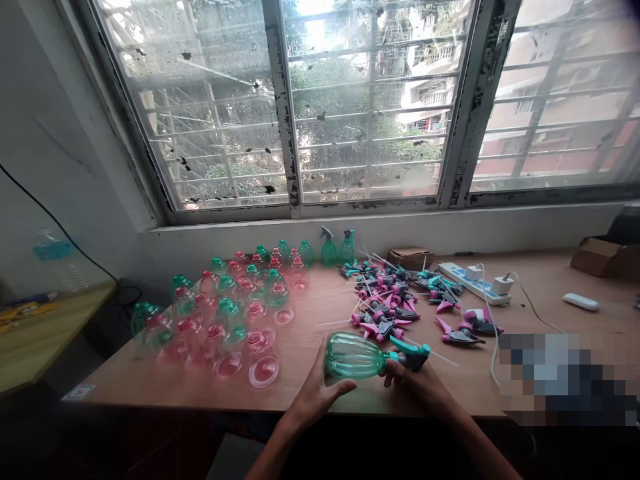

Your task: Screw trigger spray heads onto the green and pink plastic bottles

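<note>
A green see-through spray bottle (357, 357) lies on its side just above the table's front edge. My left hand (320, 390) wraps round its body from below and behind. My right hand (415, 381) grips the bottle's neck, where a teal trigger spray head (413, 355) sits with its thin tube pointing right. Both hands are closed on the same bottle.
Several empty pink and green bottles (225, 313) stand on the wooden table (310, 333) at left. A heap of pink and teal trigger heads (400, 300) lies centre right. Behind are two capped green bottles (337, 250), a power strip (473, 280), cardboard boxes (597, 257) and a window.
</note>
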### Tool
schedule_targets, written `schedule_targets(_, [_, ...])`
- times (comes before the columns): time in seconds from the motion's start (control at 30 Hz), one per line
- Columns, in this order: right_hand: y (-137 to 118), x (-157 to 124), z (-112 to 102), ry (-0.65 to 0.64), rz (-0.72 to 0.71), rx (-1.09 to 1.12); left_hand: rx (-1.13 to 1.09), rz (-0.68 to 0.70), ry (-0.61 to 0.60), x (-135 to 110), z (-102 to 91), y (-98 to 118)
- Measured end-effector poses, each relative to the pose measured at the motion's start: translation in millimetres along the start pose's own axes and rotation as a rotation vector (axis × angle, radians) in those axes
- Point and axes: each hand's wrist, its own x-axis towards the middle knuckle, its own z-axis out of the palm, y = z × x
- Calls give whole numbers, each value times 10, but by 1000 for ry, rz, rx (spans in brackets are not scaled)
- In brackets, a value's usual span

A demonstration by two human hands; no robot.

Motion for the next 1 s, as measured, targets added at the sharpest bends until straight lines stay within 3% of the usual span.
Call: schedule_targets(1.0, [-18, -3, 0, 29, 2, 61, 7, -14, -44, 37, -13, 18])
